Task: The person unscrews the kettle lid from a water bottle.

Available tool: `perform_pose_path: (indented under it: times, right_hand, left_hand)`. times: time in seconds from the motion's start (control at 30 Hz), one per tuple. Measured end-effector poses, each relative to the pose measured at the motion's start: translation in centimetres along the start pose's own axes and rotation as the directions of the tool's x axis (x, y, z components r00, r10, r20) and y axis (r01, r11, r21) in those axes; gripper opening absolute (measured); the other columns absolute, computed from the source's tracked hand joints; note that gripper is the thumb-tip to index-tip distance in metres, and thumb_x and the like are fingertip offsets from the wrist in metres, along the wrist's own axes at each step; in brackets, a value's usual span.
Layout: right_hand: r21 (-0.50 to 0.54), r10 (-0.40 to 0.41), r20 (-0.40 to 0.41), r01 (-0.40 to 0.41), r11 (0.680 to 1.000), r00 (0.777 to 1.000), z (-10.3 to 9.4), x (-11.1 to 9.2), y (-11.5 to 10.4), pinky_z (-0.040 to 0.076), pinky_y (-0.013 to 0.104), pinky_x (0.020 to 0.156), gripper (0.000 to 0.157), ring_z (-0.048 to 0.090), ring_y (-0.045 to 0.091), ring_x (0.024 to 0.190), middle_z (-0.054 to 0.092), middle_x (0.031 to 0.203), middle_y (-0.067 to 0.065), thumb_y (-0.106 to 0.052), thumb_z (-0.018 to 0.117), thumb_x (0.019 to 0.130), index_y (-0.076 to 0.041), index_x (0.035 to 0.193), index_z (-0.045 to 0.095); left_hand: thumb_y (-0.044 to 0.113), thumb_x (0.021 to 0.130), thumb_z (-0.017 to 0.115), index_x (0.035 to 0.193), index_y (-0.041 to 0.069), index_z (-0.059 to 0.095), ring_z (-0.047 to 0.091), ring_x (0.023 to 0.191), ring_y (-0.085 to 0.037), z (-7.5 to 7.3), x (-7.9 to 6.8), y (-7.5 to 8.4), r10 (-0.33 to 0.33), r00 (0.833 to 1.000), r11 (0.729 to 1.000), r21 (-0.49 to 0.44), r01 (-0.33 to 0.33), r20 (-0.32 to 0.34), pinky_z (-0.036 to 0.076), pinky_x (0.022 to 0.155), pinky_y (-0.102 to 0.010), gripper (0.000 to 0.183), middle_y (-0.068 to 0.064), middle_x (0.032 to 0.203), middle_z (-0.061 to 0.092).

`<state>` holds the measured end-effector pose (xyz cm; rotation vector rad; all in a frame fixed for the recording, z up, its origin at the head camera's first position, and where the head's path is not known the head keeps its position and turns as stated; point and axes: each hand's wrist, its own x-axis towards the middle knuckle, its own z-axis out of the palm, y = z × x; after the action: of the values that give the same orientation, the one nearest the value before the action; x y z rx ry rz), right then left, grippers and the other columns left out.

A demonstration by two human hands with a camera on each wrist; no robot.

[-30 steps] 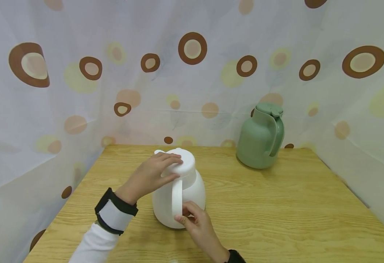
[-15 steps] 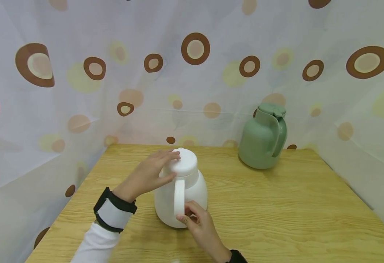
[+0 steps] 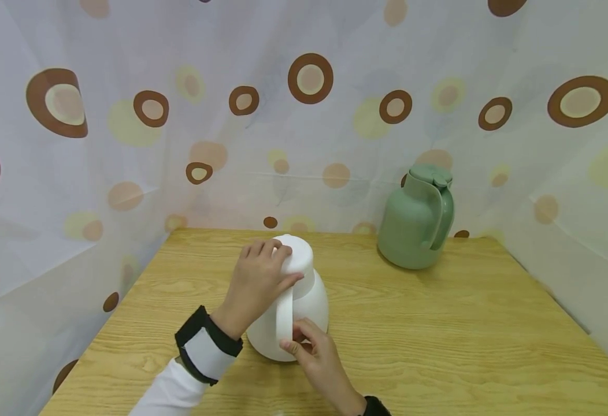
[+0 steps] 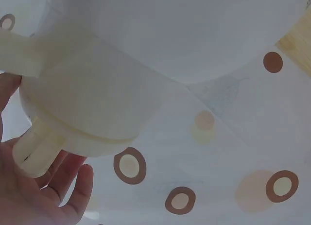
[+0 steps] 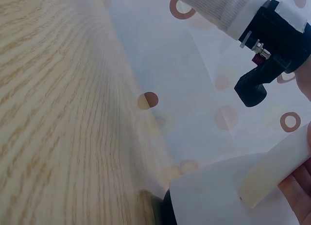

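Note:
A white thermos jug stands upright on the wooden table, its handle facing me. My left hand grips the jug's lid, fingers bent over its left side and thumb reaching across above the handle. From below, the left wrist view shows a short tab on the lid against the palm. Lower down, my right hand pinches the handle between thumb and fingers. The handle also shows in the right wrist view, with fingers behind it. Part of the lid is hidden by my left hand.
A green thermos jug stands at the back right of the wooden table. White sheeting printed with brown and yellow circles encloses the table behind and at both sides.
My left hand has turned and shifted rightward, its fingers bending over the lid, which they earlier touched nearly straight. The right hand stays on the handle. The jug stays in place.

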<state>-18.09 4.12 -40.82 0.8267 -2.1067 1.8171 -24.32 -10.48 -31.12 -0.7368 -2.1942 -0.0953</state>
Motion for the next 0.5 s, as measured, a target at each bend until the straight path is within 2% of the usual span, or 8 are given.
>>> perform_pose_path:
  times: [0.13,0.23,0.37,0.5]
  right_hand:
    - [-0.006,-0.001,-0.005,0.001,1.000,1.000,-0.04,0.08,-0.02,0.052,0.026,0.061,0.014,0.054,0.009,0.076,0.056,0.083,0.004,-0.007,0.062,0.086,-0.003,0.099,0.063]
    - [-0.002,0.006,-0.006,-0.006,1.000,1.000,-0.05,0.13,-0.09,0.052,0.026,0.061,0.014,0.054,0.009,0.076,0.056,0.083,0.004,-0.007,0.062,0.086,-0.003,0.099,0.064]
    - [0.004,0.022,-0.005,-0.022,1.000,1.000,0.02,0.09,-0.05,0.052,0.026,0.062,0.015,0.054,0.009,0.075,0.056,0.084,0.004,-0.008,0.062,0.086,-0.002,0.100,0.063]
    - [0.001,0.022,-0.005,-0.022,1.000,1.000,0.11,0.01,0.00,0.052,0.026,0.061,0.016,0.053,0.008,0.075,0.056,0.083,0.005,-0.004,0.062,0.085,-0.001,0.100,0.063]
  left_hand:
    - [0.046,0.075,0.072,0.097,0.007,0.061,0.049,0.084,-0.026,-0.09,0.32,0.35,-0.016,1.000,1.000,0.009,0.016,0.001,0.043,0.068,-0.037,0.047,-0.010,0.095,0.056]
    - [0.040,0.075,0.074,0.099,0.006,0.060,0.050,0.089,-0.027,-0.44,0.34,0.17,-0.020,0.999,0.998,-0.060,0.022,0.032,0.044,0.073,-0.039,0.044,-0.011,0.099,0.057]
    - [0.021,0.074,0.072,0.103,0.002,0.058,0.051,0.101,-0.030,-0.73,-0.08,-0.22,-0.012,0.997,0.984,-0.176,0.025,0.078,0.043,0.086,-0.043,0.037,-0.014,0.107,0.057]
    - [0.014,0.074,0.070,0.105,0.001,0.058,0.051,0.105,-0.031,-0.67,-0.57,-0.23,-0.008,0.997,0.975,-0.220,0.025,0.080,0.041,0.090,-0.044,0.036,-0.016,0.109,0.057]
